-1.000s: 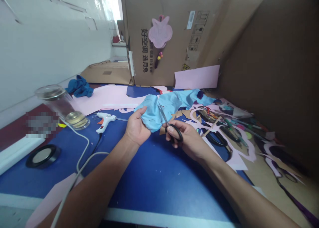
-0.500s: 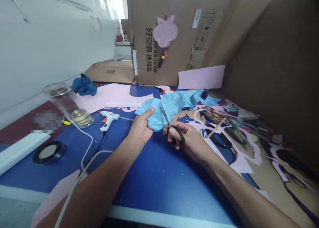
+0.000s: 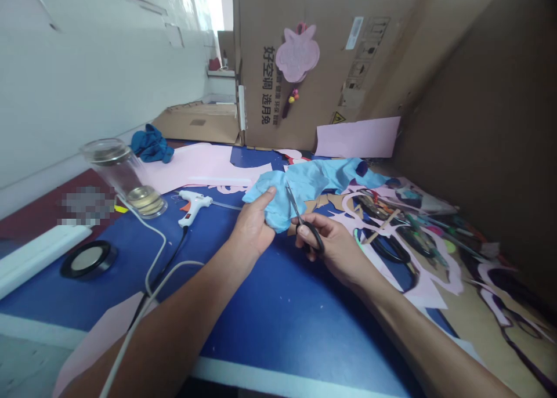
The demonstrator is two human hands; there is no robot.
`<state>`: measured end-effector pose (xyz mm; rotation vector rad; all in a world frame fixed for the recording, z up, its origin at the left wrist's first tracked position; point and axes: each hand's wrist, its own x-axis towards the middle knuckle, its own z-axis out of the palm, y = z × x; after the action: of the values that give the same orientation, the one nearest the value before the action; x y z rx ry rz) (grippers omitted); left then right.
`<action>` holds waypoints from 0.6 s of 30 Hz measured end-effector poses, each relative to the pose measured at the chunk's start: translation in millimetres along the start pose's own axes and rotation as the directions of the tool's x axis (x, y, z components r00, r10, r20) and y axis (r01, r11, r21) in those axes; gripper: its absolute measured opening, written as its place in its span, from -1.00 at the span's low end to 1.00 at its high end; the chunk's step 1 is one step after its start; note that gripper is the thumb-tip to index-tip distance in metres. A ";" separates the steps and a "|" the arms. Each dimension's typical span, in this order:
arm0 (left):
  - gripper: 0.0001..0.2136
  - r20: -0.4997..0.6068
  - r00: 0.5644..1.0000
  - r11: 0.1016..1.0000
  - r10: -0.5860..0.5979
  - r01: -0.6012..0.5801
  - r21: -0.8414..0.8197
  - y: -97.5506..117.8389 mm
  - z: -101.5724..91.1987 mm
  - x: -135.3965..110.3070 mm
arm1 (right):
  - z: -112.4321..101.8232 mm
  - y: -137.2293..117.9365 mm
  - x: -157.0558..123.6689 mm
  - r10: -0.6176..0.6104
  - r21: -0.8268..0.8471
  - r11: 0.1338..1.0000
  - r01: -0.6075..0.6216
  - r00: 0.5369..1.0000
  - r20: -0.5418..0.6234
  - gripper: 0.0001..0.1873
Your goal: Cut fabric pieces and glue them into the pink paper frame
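Note:
My left hand (image 3: 255, 224) grips the near left end of a light blue cloth (image 3: 311, 180), its thumb pressed on top. In my right hand (image 3: 326, 238) is a pair of black-handled scissors (image 3: 300, 215), fingers through the loops. The blades point up and away, lying against the cloth just right of my left thumb. From there the cloth trails across the table toward the back right. My left fingers under the cloth are hidden.
To the left are a white glue gun (image 3: 191, 205) with its cord, a roll of black tape (image 3: 88, 259) and a glass cup (image 3: 126, 174). Pink paper cut-outs and tools (image 3: 407, 244) clutter the right. A large cardboard box (image 3: 331, 67) stands behind.
The view has shifted slightly, so most things appear a little further right. Both hands keep their hold on the cloth and the scissors.

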<state>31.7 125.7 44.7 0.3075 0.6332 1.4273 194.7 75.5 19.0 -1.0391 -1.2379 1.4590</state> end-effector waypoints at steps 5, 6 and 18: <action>-0.84 0.029 0.999 0.999 -0.045 0.045 -0.002 0.2 0.3 -1.3 | 1.4 -2.5 -0.1 0.012 -0.012 1.000 -0.012 1.000 -0.022 -0.46; -0.85 0.039 0.998 0.999 -0.054 0.054 0.002 0.3 0.2 -1.5 | 1.8 -3.0 0.0 0.013 -0.015 1.000 -0.014 1.000 -0.024 -0.46; -0.75 0.058 0.995 0.996 -0.085 0.086 -0.020 2.4 0.1 -1.1 | 1.6 -3.7 -0.9 0.026 -0.032 0.999 -0.028 0.998 -0.057 -0.44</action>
<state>29.8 125.0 46.4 0.2992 0.5765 1.3383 193.8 74.5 22.9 -1.1156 -1.2150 1.4248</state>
